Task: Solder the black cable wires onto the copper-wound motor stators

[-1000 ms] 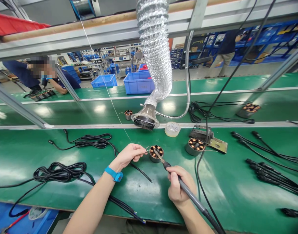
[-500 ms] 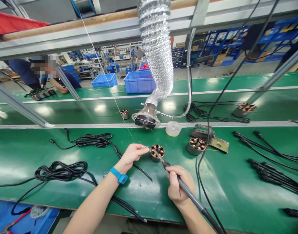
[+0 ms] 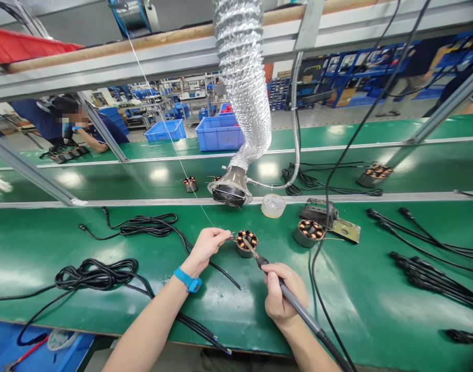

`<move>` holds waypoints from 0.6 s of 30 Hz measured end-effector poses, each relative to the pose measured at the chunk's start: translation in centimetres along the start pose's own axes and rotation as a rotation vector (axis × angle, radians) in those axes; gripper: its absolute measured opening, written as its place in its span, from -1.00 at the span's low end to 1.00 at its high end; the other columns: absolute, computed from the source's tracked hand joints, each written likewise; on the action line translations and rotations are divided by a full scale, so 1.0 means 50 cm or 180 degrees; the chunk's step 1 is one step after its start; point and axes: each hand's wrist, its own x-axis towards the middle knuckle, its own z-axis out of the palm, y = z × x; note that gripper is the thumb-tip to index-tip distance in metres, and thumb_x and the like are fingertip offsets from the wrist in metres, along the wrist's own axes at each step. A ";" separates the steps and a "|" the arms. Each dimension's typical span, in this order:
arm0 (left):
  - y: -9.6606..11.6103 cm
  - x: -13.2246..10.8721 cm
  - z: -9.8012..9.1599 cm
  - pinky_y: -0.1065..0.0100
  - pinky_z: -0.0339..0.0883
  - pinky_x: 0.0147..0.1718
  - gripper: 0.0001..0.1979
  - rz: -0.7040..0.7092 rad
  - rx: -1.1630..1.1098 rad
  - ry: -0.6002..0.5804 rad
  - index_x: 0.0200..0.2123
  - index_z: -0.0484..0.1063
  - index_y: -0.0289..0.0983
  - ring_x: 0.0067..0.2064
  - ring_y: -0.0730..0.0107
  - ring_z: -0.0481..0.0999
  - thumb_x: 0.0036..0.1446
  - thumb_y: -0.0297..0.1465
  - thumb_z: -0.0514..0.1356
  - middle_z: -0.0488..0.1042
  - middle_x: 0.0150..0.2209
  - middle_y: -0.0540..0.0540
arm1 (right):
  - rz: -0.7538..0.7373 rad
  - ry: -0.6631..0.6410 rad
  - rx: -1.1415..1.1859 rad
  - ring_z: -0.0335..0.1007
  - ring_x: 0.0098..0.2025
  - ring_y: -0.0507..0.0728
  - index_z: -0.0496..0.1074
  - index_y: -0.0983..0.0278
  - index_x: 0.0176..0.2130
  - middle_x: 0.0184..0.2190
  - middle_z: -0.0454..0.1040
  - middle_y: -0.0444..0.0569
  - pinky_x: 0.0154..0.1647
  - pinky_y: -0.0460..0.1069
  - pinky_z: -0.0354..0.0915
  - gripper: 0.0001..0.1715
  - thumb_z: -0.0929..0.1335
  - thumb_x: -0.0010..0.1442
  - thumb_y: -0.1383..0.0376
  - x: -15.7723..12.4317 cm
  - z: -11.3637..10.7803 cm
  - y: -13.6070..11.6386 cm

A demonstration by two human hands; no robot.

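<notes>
My left hand (image 3: 211, 247), a blue strap on its wrist, pinches the thin solder wire (image 3: 205, 214) just left of a motor stator (image 3: 245, 245). Fine wire ends stick out past the fingertips; which of them belong to the stator I cannot tell. Copper windings ring the stator, which stands upright on the green bench. My right hand (image 3: 285, 292) is wrapped round the grey handle of a soldering iron (image 3: 301, 311). Its tip reaches over the stator's top; whether they touch is unclear. A second stator (image 3: 308, 233) stands to the right, beside a metal fixture (image 3: 329, 218).
A fume hose (image 3: 246, 88) hangs behind the work, its hood (image 3: 231, 188) low over the bench. Tape (image 3: 273, 205) lies nearby. Black cables lie left (image 3: 97, 274) and right (image 3: 434, 279). The iron's cord (image 3: 325, 206) crosses the right side. A person (image 3: 100, 129) works across the bench.
My left fingertips have drawn slightly left, away from the stator, and fine wire ends now show beyond them. The iron stays over the stator. The whole view has shifted slightly.
</notes>
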 end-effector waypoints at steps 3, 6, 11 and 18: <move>-0.005 -0.001 0.010 0.43 -0.26 -0.61 -0.49 0.0154 0.0203 0.0162 -0.43 0.54 -0.40 -0.61 0.65 -0.14 -0.08 0.01 0.33 -0.03 -0.67 0.17 | -0.0019 -0.0021 -0.0018 0.40 -0.51 0.07 0.47 0.25 -0.29 -0.55 0.42 -0.14 -0.44 -0.01 0.33 -0.81 0.27 0.20 0.42 0.000 0.000 0.000; -0.003 -0.003 0.015 0.44 -0.11 -0.59 -0.50 0.0278 0.0391 0.0126 -0.46 0.55 -0.39 -0.61 0.61 -0.01 -0.01 0.02 0.29 0.06 -0.68 0.12 | -0.0060 -0.0017 -0.0036 0.40 -0.51 0.07 0.47 0.25 -0.29 -0.55 0.43 -0.15 -0.46 -0.02 0.33 -0.81 0.27 0.20 0.43 0.005 0.002 0.000; 0.046 -0.017 -0.016 0.39 0.31 -0.22 -0.63 0.1313 0.0786 0.0516 -0.30 0.60 -0.31 -0.17 0.31 0.47 0.10 -0.10 0.24 0.53 -0.22 -0.19 | 0.0058 -0.0049 -0.0051 0.41 -0.50 0.06 0.48 0.26 -0.26 -0.49 0.47 -0.11 -0.45 -0.02 0.35 -0.82 0.28 0.21 0.42 0.014 -0.014 -0.003; 0.156 0.084 -0.206 0.39 0.36 -0.29 -0.57 0.1521 0.1078 0.2109 -0.13 0.53 -0.38 -0.23 0.29 0.50 0.14 -0.14 0.16 0.57 -0.20 -0.20 | 0.0056 0.0028 -0.0446 0.47 -0.43 0.09 0.51 0.26 -0.21 -0.43 0.50 -0.08 -0.35 0.01 0.39 -0.83 0.34 0.19 0.42 0.018 -0.101 0.036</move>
